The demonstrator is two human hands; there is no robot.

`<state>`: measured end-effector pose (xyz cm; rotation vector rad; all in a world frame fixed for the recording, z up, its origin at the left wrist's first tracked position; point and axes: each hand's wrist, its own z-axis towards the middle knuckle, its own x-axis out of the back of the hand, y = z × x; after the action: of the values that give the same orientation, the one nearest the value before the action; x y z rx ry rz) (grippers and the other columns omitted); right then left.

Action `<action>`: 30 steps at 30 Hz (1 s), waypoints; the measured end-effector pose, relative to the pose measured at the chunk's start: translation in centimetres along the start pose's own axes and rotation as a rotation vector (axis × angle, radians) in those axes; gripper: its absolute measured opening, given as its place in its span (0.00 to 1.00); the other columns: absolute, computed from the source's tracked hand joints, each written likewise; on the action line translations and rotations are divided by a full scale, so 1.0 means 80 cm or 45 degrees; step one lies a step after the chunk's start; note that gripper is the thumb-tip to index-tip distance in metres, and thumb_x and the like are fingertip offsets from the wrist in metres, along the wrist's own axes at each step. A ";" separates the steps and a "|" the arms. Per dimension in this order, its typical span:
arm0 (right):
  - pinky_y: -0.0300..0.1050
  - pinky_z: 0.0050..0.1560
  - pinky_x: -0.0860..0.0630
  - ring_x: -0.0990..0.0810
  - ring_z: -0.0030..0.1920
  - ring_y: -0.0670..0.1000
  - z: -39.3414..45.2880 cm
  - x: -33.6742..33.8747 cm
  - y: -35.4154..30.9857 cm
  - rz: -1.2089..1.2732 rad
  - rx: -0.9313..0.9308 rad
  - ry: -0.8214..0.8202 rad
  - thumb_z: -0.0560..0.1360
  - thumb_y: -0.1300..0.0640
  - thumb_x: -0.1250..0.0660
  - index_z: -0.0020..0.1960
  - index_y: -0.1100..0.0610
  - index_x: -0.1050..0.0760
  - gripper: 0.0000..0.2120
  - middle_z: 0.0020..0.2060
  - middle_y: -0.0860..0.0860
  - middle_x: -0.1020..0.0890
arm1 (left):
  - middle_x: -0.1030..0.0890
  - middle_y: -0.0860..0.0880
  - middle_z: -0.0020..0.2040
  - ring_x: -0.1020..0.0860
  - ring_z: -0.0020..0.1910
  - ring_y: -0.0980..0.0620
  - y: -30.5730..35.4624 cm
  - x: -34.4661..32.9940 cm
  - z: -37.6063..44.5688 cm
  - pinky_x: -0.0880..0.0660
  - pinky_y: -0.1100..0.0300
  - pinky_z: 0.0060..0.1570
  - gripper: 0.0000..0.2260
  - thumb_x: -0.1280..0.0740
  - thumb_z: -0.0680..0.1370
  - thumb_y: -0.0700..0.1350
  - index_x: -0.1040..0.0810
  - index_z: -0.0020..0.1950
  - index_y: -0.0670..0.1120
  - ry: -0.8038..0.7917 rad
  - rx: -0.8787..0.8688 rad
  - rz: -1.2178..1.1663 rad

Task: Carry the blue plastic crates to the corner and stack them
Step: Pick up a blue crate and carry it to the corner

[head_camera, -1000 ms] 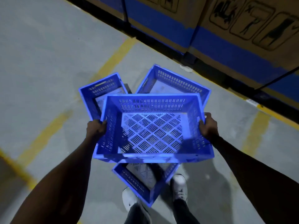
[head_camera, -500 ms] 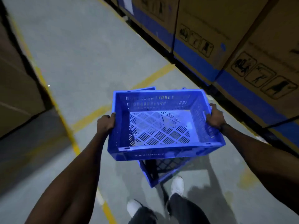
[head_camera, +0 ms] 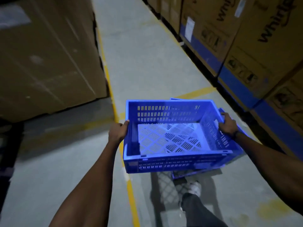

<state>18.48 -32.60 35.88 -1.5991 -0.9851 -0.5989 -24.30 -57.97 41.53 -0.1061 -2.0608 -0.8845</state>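
Observation:
I hold an empty blue plastic crate (head_camera: 173, 138) with slotted walls and a lattice bottom at waist height over the grey floor. My left hand (head_camera: 118, 132) grips its left rim and my right hand (head_camera: 228, 124) grips its right rim. The crate sits roughly level. Edges of other blue crates (head_camera: 176, 99) peek out behind and under it, mostly hidden. My foot in a white shoe (head_camera: 194, 188) shows below the crate.
A grey aisle floor (head_camera: 144, 54) runs ahead with a yellow line (head_camera: 108, 76) along its left. Tall cardboard boxes (head_camera: 47, 51) stand on the left. Stacked cartons with blue bands (head_camera: 246, 51) line the right side.
The view has swung up and left along the aisle while I carry the crate. The crates on the floor have slipped almost out of sight behind it. Both hands keep their grip.

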 end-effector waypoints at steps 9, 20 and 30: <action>0.54 0.50 0.27 0.20 0.51 0.65 -0.207 -0.127 -0.203 -0.098 0.464 -0.119 0.71 0.56 0.37 0.66 0.59 0.31 0.24 0.49 0.65 0.18 | 0.19 0.37 0.60 0.21 0.58 0.37 -0.329 0.107 -0.174 0.25 0.47 0.60 0.30 0.49 0.81 0.63 0.19 0.59 0.40 0.113 0.435 -0.114; 0.53 0.49 0.25 0.19 0.49 0.63 -0.434 -0.295 -0.444 -0.193 1.023 -0.420 0.68 0.55 0.36 0.64 0.54 0.28 0.23 0.46 0.62 0.16 | 0.19 0.38 0.60 0.21 0.59 0.37 -0.666 0.172 -0.356 0.28 0.45 0.64 0.30 0.50 0.79 0.61 0.20 0.60 0.40 0.287 0.996 -0.423; 0.43 0.49 0.30 0.19 0.52 0.61 -0.531 -0.417 -0.600 -0.196 1.204 -0.610 0.68 0.53 0.36 0.62 0.56 0.26 0.23 0.53 0.60 0.17 | 0.17 0.37 0.53 0.21 0.54 0.37 -0.769 0.272 -0.398 0.27 0.48 0.59 0.25 0.48 0.80 0.56 0.18 0.47 0.41 0.509 1.127 -0.571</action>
<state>-34.53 -80.70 45.93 -0.8123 -1.4627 0.1888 -39.25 -128.79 35.78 0.9561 -1.9290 -0.1408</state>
